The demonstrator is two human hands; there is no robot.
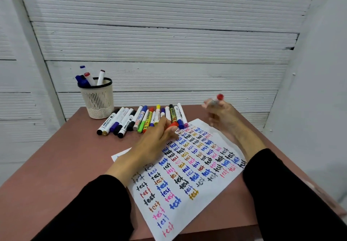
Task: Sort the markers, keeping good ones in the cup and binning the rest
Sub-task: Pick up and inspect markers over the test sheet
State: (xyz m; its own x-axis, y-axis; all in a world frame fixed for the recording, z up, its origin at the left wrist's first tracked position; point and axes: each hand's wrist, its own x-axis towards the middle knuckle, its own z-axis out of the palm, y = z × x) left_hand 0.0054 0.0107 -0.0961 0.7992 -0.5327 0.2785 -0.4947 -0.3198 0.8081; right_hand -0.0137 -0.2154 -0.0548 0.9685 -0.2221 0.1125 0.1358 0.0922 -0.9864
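A row of several markers lies across the far part of the brown table. A cream mesh cup with a black rim stands at the back left and holds several markers. My right hand is raised over the table's right side and grips a red-capped marker, blurred by motion. My left hand lies on the white test sheet, with its fingertips touching the near ends of the markers and a red cap.
The test sheet is covered with the word "test" in many colours and hangs past the table's near edge. A small white paper corner shows left of my left wrist. A white ribbed wall stands close behind the table. No bin is in view.
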